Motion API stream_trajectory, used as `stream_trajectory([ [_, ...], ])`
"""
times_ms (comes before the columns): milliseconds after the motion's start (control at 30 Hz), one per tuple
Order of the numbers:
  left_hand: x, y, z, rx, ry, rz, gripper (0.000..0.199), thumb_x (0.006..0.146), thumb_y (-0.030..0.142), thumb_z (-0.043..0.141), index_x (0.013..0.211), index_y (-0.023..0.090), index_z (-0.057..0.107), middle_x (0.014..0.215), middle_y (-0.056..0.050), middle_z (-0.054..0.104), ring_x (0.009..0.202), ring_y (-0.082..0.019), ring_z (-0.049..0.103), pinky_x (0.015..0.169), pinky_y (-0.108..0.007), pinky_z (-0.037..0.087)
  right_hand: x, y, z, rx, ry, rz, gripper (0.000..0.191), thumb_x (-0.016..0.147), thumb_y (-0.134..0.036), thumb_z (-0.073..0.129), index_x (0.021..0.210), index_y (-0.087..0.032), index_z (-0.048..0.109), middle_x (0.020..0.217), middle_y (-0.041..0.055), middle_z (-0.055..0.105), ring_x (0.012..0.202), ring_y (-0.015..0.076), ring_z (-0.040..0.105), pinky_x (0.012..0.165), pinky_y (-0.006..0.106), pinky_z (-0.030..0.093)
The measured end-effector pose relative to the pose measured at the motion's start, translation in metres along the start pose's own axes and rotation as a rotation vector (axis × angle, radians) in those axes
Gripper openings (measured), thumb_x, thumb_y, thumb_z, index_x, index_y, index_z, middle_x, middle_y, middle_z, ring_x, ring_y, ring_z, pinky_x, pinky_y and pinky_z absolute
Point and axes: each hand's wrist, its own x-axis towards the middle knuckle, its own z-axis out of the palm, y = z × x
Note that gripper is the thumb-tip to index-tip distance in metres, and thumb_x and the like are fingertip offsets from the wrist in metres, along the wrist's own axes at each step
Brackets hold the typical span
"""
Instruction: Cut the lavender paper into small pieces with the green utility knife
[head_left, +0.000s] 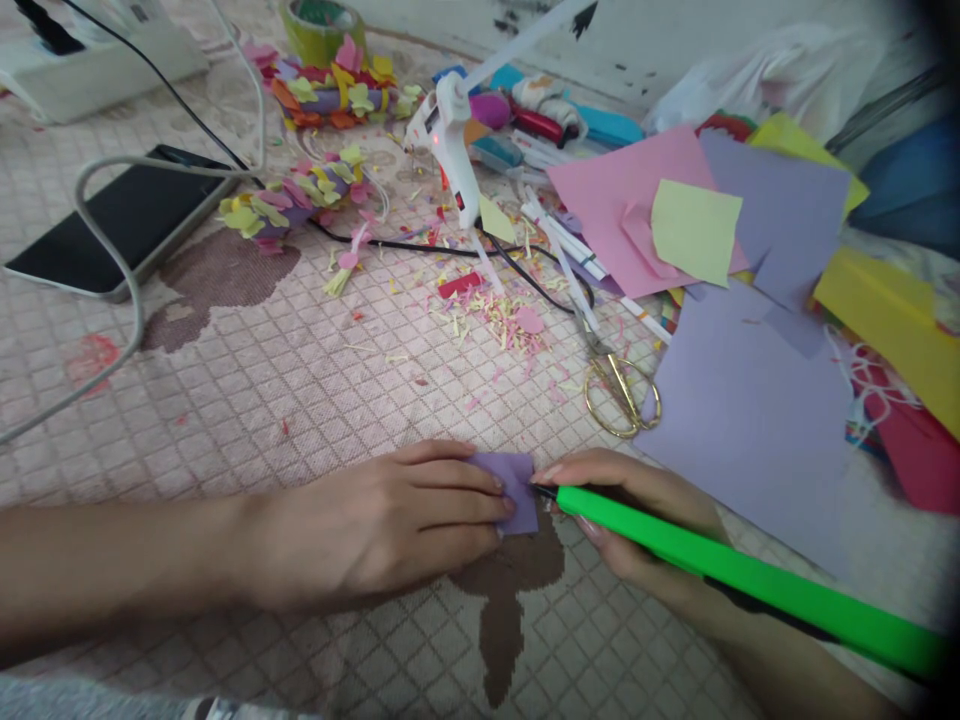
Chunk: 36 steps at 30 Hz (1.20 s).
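Observation:
A small piece of purple paper (519, 480) lies on the patterned cloth in front of me. My left hand (405, 520) is laid flat over its left part, fingers stretched out and pressing it down. At the paper's right edge, my right hand (637, 520) is closed around a long bright green pen (720, 565) with a dark tip. That tip points left and is close to the paper; whether it touches cannot be made out. The rear of the pen runs to the right edge of the view, large and blurred.
Gold-handled scissors (619, 395) lie beyond my right hand. Farther back stand a white glue gun (454, 150) and paper scraps (502, 315). Purple sheets (757, 430) cover the right side. Flower-covered rolls (300, 200), a black-screened phone (120, 220) and cables are at back left.

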Motion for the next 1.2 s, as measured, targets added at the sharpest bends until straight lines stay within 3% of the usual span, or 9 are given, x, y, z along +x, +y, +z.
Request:
stream_trajectory([
  [300,0.0,0.0,0.0,0.007,-0.011,0.002,0.036,0.11,0.014,0.032,0.117,0.008,0.067,0.134,-0.012,0.069,0.129,-0.021,0.062,0.12,-0.038,0.041,0.001,0.001,-0.001,-0.034,0.001,-0.043,0.039,0.081,-0.001,0.055,0.106,-0.027,0.071,0.095,0.0001,0.08,0.086,0.0126,0.077,0.073,0.018,0.061],
  [667,-0.001,0.0,-0.001,0.007,-0.028,0.004,0.036,0.109,0.014,0.032,0.119,0.008,0.066,0.133,-0.013,0.069,0.129,-0.022,0.062,0.12,-0.04,0.041,0.006,0.001,-0.003,-0.059,-0.034,-0.11,0.034,0.084,-0.006,0.054,0.107,-0.027,0.069,0.095,0.0015,0.08,0.083,0.0121,0.077,0.075,0.019,0.061],
  [933,0.0,0.0,0.0,0.029,-0.008,-0.003,0.036,0.11,0.014,0.032,0.117,0.01,0.067,0.132,-0.012,0.07,0.127,-0.02,0.063,0.119,-0.038,0.042,0.012,-0.002,-0.013,0.041,-0.194,-0.071,0.034,0.086,-0.011,0.06,0.113,-0.027,0.071,0.101,0.0049,0.08,0.089,0.0177,0.078,0.078,0.025,0.063],
  [1067,0.0,0.002,-0.001,0.034,-0.018,-0.006,0.037,0.11,0.014,0.031,0.116,0.011,0.067,0.132,-0.01,0.07,0.127,-0.019,0.063,0.119,-0.037,0.041,0.006,0.001,-0.008,0.319,-0.011,0.163,0.029,0.09,-0.011,0.065,0.11,-0.031,0.068,0.103,0.0019,0.079,0.082,0.0147,0.076,0.068,0.023,0.062],
  [1133,0.0,0.002,0.0,0.033,-0.019,-0.007,0.036,0.11,0.016,0.033,0.117,0.011,0.067,0.132,-0.011,0.07,0.126,-0.019,0.063,0.119,-0.037,0.041,0.002,0.006,-0.005,0.518,0.057,0.208,0.025,0.093,-0.015,0.067,0.11,-0.033,0.066,0.107,-0.0002,0.077,0.06,0.0083,0.069,0.055,0.02,0.058],
  [1200,0.0,0.004,0.001,0.035,-0.014,-0.017,0.032,0.11,0.02,0.038,0.119,0.01,0.067,0.132,-0.011,0.07,0.126,-0.019,0.064,0.119,-0.036,0.041,-0.003,0.013,-0.002,0.554,0.093,0.249,0.017,0.093,-0.02,0.07,0.105,-0.031,0.069,0.109,-0.0002,0.074,0.057,0.0066,0.065,0.051,0.019,0.056],
])
